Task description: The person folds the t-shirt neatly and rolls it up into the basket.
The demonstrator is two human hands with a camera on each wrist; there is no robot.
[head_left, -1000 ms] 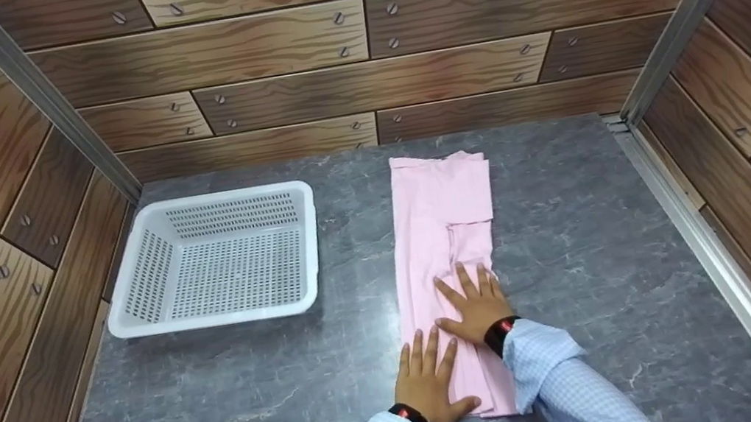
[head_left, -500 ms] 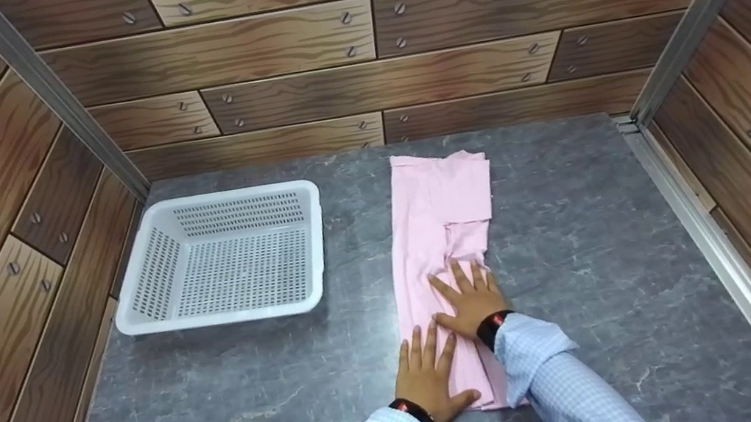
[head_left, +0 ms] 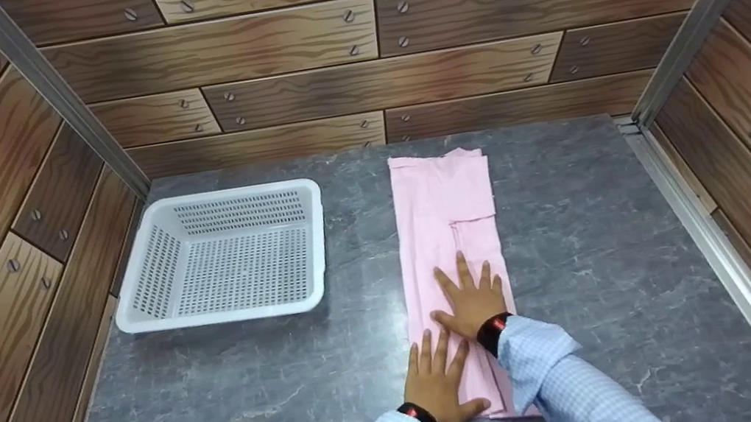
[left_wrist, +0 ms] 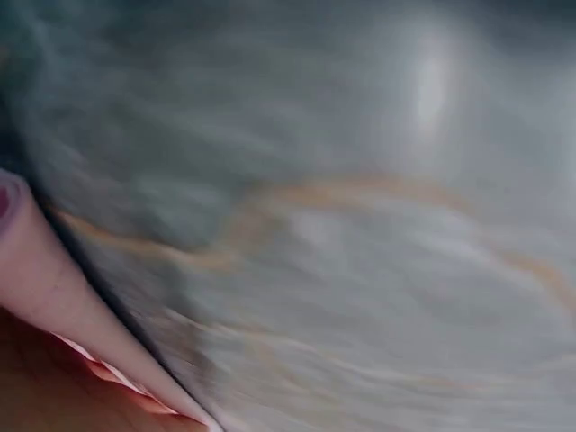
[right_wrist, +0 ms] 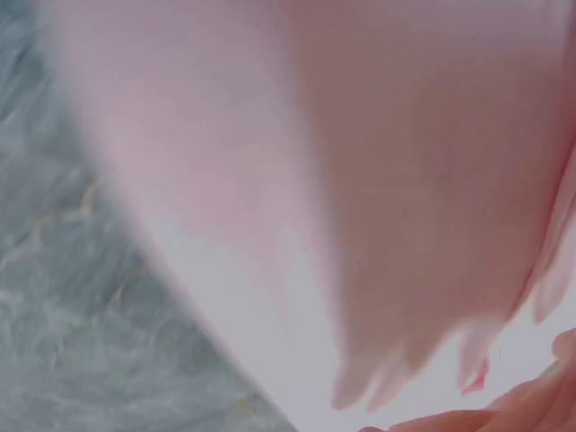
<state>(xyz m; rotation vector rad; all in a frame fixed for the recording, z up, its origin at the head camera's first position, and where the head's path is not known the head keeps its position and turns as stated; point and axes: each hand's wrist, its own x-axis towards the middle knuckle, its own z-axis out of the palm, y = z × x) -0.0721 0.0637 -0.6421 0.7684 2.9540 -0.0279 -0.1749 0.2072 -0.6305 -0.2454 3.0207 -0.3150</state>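
Observation:
A pink shirt (head_left: 423, 233), folded into a long narrow strip, lies flat on the grey marbled table. One sleeve-like flap (head_left: 465, 186) is folded over at its far right. My left hand (head_left: 438, 388) rests with fingers spread on the near left edge of the strip, thumb at its near end. Farther up, my right hand (head_left: 475, 302) lies on the cloth, its fingers straight and fanned out. In the left wrist view, the folded pink edge (left_wrist: 54, 279) shows at the lower left above part of the hand. The right wrist view is mostly filled by pink cloth (right_wrist: 405, 180), with fingers at the lower right.
To the left stands a white perforated plastic basket (head_left: 316, 249) with nothing in it. Wood-patterned panels (head_left: 299, 96) wall the table at the back and both sides. A metal rail (head_left: 723, 248) runs along the right edge of the table (head_left: 239, 395).
Both hands have stayed spread on the shirt. The shirt's near part has shifted slightly right along with my left hand, and the creases around my right hand look flatter. The head view has shifted slightly.

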